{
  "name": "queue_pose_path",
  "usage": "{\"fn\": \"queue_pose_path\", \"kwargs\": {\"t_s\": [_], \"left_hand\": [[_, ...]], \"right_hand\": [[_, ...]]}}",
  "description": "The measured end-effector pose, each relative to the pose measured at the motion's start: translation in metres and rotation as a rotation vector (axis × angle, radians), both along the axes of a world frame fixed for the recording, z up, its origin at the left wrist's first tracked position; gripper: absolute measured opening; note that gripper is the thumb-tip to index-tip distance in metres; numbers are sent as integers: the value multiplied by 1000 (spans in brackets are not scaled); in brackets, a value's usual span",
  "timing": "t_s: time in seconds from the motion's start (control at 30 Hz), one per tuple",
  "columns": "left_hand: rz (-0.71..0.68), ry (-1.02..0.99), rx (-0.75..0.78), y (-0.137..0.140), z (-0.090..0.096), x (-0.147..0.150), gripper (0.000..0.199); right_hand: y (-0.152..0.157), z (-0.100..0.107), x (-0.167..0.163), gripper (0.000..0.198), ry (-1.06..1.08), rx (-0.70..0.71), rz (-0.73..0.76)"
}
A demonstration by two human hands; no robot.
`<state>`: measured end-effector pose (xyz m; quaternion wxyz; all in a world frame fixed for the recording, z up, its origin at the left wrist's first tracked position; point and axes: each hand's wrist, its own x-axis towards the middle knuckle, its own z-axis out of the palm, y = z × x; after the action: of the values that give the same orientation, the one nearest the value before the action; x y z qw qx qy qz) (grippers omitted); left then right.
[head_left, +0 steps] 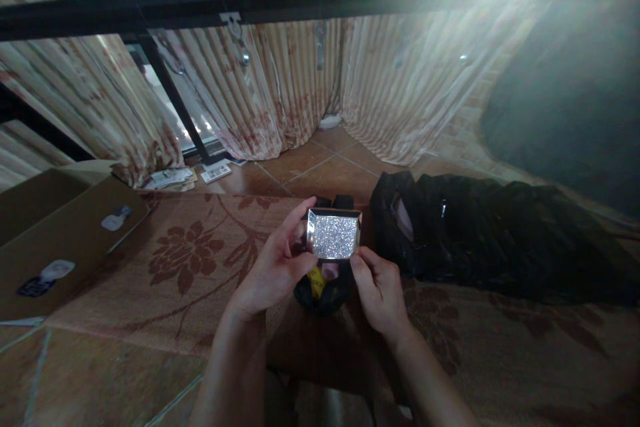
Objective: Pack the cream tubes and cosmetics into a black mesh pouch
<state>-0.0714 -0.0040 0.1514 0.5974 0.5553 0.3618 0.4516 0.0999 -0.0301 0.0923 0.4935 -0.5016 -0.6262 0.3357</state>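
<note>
While a cardboard box (65,240) lies at the left of the frame, we grip a glittering rectangular buckle (333,234) at centre, our left hand (273,267) pinching its left edge, our right hand (377,287) fingers closed on its lower right corner. Rhinestones cover its silver-framed face. Black bag (500,240) lies right.

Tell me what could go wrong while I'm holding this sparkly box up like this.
The rhinestone-covered box is held only by fingertips of the left hand and right hand, so it might slip and fall onto the small black bag or the floral rug below. The scene is dim with glare from the upper right, so small details on the box may be hard to see. The large black bag lies close beside your right hand and could snag it.
</note>
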Motion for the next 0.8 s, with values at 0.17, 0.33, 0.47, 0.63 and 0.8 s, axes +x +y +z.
{"fn": "queue_pose_path", "kwargs": {"t_s": [0.17, 0.33, 0.47, 0.63, 0.8], "left_hand": [[-2, 6, 11, 0, 0, 0, 76], [0, -1, 12, 0, 0, 1, 76], [6, 6, 7, 0, 1, 1, 75], [6, 27, 4, 1, 0, 1, 76], [26, 29, -3, 1, -1, 2, 76]], "right_hand": [[0, 1, 0, 29, -23, 17, -17], [0, 1, -1, 31, -41, 34, -41], [1, -1, -1, 31, -33, 37, -42], [1, -1, -2, 30, -53, 40, -55], [0, 1, -3, 32, -42, 37, -47]]}}
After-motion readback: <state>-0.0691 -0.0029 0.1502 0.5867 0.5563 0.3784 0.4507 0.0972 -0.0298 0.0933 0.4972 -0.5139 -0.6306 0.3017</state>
